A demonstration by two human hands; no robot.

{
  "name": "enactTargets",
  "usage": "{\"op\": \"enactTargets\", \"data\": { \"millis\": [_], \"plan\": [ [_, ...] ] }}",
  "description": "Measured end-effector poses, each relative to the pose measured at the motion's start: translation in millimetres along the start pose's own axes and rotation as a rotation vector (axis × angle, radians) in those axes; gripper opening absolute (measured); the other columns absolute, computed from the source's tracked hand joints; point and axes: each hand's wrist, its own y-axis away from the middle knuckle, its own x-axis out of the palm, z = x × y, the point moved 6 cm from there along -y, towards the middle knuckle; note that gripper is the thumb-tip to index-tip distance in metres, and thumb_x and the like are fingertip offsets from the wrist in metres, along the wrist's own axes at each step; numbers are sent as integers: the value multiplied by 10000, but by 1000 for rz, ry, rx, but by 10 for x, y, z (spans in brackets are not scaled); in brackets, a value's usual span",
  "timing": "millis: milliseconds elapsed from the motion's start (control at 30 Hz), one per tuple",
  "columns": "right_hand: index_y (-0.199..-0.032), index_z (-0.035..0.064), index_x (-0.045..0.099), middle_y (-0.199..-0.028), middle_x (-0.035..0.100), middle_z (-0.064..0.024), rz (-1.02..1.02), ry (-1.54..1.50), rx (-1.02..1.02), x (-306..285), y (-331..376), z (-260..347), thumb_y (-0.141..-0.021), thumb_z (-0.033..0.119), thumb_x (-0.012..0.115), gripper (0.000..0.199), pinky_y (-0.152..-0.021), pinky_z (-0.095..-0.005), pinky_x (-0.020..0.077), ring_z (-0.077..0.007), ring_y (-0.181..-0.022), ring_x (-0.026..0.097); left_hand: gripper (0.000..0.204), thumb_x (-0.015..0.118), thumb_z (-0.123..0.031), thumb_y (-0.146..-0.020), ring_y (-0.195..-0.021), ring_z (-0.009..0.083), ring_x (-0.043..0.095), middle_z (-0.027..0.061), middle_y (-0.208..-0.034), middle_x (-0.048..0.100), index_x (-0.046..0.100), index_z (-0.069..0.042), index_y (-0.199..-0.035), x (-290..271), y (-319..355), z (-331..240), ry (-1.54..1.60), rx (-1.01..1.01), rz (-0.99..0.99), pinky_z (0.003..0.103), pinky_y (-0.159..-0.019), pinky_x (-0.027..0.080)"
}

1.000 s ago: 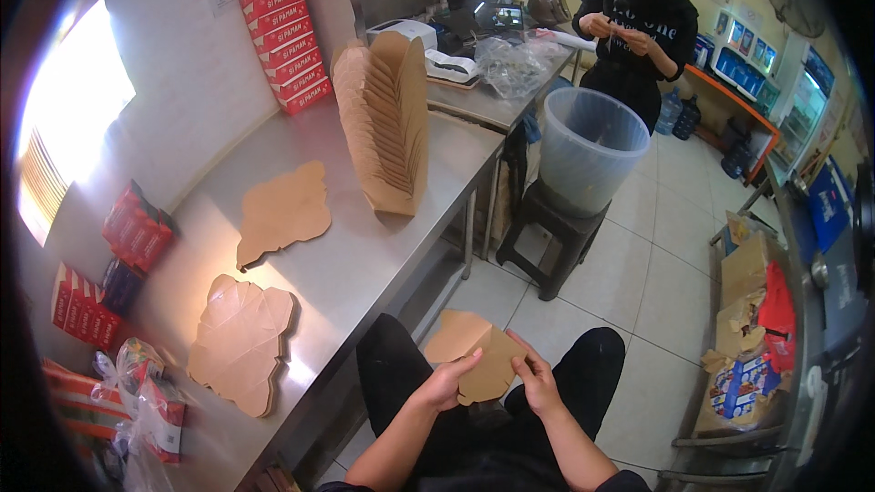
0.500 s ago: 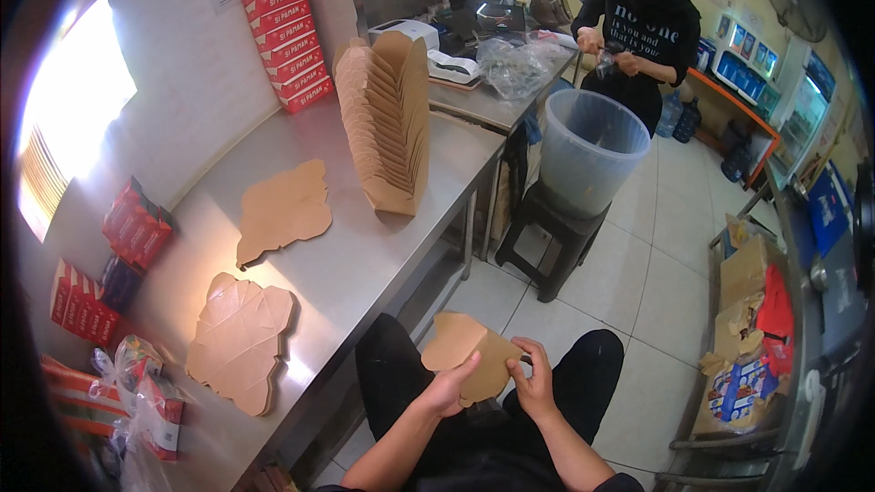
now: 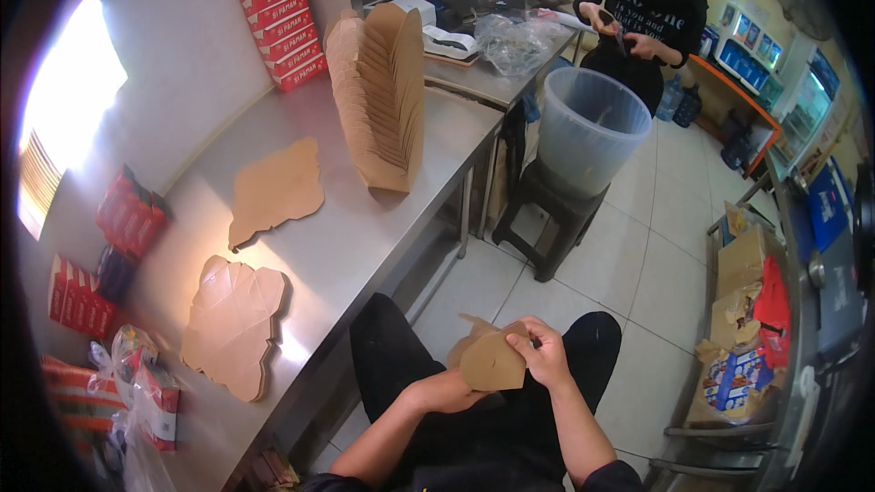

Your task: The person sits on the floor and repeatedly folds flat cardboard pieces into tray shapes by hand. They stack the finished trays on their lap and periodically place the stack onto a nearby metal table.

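Over my lap I hold a brown cardboard box blank (image 3: 492, 363), partly folded, with one panel turned toward me and other flaps standing behind it. My right hand (image 3: 547, 355) grips its upper right edge, thumb on the near face. My left hand (image 3: 444, 393) supports it from below on the left; its fingertips are hidden behind the card. On the steel table (image 3: 337, 255) to my left lies a pile of flat brown blanks (image 3: 239, 323). Beyond it lies a smaller lot of flat blanks (image 3: 276, 189). A tall nested stack of folded brown boxes (image 3: 383, 109) stands farther back.
Red printed boxes (image 3: 278, 18) are stacked against the wall. Smaller red packs (image 3: 132, 210) and a plastic bag (image 3: 137, 392) line the table's left side. Ahead, a clear bucket (image 3: 592, 132) rests on a black stool (image 3: 551, 219). Behind it stands another person (image 3: 643, 9), hands together.
My right hand has moved up along the card and turned a panel toward me. My left hand has shifted lower, beneath it. The view has tilted slightly; the other person's hands have moved.
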Motion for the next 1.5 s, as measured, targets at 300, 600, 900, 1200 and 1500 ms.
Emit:
{"op": "enactTargets", "data": {
  "millis": [300,600,900,1200,1500],
  "plan": [
    [-954,157,849,-1252,692,-54,75,405,-436,342,218,482,-774,113,875,187,-1067,-425,484,-298,-1256,592,605,684,-342,-1037,-1266,241,610,132,-1419,589,477,13,-1481,-388,107,267,1197,-135,-355,390,-1055,510],
    [-889,14,772,-1343,618,-181,-267,290,-70,352,244,143,-865,117,847,129,-974,-418,584,-306,-1227,653,434,626,-318,-1080,-1068,147,634,91,-1202,699,625,32,-1337,-247,32,274,927,-242,-856,302,-888,514],
    [-824,-5,614,-1353,586,-177,-396,87,-49,414,202,74,-872,52,809,209,-916,-402,651,-296,-1242,643,405,607,-246,-1091,-1133,194,665,120,-1258,671,600,75,-1338,-227,17,241,1060,-179,-873,372,-948,553],
    [-835,11,586,-1349,597,-194,-413,131,-114,358,251,177,-870,57,798,219,-879,-405,660,-305,-1248,641,433,569,-259,-1107,-1201,238,655,134,-1325,644,546,64,-1394,-230,9,191,1162,-138,-792,418,-1003,553],
    [-882,13,586,-1387,570,-209,-389,122,-145,384,135,422,-906,75,775,200,-931,-430,613,-315,-1282,607,406,531,-264,-1121,-1207,238,658,135,-1325,649,549,33,-1396,-399,38,-42,1176,-70,-791,416,-1000,553]
  ]
}}
